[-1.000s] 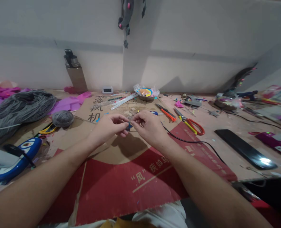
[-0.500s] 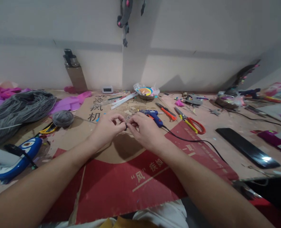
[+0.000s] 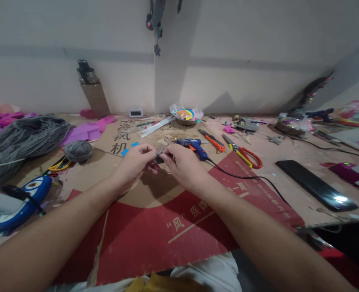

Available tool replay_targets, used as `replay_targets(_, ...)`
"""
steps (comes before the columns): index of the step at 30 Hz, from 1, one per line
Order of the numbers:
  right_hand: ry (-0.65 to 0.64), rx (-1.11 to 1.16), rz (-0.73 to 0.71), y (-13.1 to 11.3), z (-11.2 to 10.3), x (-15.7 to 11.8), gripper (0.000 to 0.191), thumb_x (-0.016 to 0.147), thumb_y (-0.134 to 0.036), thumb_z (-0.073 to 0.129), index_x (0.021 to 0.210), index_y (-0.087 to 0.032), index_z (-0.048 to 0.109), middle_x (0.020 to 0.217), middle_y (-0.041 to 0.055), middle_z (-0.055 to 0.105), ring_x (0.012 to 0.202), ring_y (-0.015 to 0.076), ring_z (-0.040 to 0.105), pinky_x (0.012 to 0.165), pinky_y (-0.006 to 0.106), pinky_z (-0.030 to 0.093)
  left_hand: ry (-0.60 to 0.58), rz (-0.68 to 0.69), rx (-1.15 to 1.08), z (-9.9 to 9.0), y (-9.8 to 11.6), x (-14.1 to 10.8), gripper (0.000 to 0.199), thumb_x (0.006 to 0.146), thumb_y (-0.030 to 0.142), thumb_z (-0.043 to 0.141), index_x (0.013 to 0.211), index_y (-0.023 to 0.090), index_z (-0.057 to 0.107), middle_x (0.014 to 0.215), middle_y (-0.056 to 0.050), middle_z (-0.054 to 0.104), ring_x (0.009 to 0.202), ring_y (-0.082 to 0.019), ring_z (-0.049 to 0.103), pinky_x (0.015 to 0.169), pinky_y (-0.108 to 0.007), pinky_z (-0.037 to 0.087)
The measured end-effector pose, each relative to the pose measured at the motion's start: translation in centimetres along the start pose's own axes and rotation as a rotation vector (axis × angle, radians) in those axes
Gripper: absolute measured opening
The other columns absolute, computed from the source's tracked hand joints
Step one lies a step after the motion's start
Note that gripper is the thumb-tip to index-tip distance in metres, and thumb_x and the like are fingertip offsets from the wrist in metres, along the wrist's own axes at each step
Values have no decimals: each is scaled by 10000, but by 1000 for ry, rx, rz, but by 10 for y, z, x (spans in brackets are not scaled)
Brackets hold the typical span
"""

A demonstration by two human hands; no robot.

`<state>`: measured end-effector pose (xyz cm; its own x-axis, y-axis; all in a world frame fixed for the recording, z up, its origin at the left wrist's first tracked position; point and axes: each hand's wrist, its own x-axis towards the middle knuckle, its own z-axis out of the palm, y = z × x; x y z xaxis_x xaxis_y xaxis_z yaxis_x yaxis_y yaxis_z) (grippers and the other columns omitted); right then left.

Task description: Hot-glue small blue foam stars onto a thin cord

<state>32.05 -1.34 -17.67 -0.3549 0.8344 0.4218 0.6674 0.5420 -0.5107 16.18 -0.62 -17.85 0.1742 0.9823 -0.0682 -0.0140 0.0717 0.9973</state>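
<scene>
Left hand (image 3: 137, 162) and right hand (image 3: 181, 163) are now held slightly farther apart, small dark piece (image 3: 159, 158) is pinched between them by both, over brown cardboard (image 3: 138, 196).

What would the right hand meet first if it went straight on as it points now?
Likely the dark piece, which the right hand seems to touch; then the left hand. Depth is unclear.

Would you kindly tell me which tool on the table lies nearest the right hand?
The blue glue gun, lying just beyond the right hand; the orange-handled tool and red-handled scissors both lie farther right.
</scene>
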Motion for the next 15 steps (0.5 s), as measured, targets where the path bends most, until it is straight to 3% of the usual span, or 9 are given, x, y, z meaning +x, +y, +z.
replay_targets(3,-3,49,35,2,3,-2,50,860,-241,539,863,-192,543,746,10,594,657,131,502,597,253,337,25,8,-40,-1,0,1,92,669,199,612,679,175,524,568,12,578,489,-125,591,459,-228,477)
replay_targets(5,14,64,28,2,5,-3,100,834,-217,554,931,-196,542,747,6,602,644,130,508,594,251,345,45,13,-52,-2,0,2,91,670,191,613,674,175,523,561,15,571,494,-118,578,454,-216,460)
replay_targets(10,96,86,-51,1,5,-3,55,828,-158,502,800,-188,538,760,17,600,656,122,506,615,245,367,90,43,-84,-3,1,3,85,669,183,633,655,163,552,531,26,531,477,-80,503,434,-184,385)
replay_targets(15,145,121,-6,1,7,-3,78,847,-204,515,792,-182,566,738,20,618,652,125,521,619,250,375,122,3,-209,1,2,1,113,634,153,663,676,157,558,568,12,571,506,-94,551,485,-207,433)
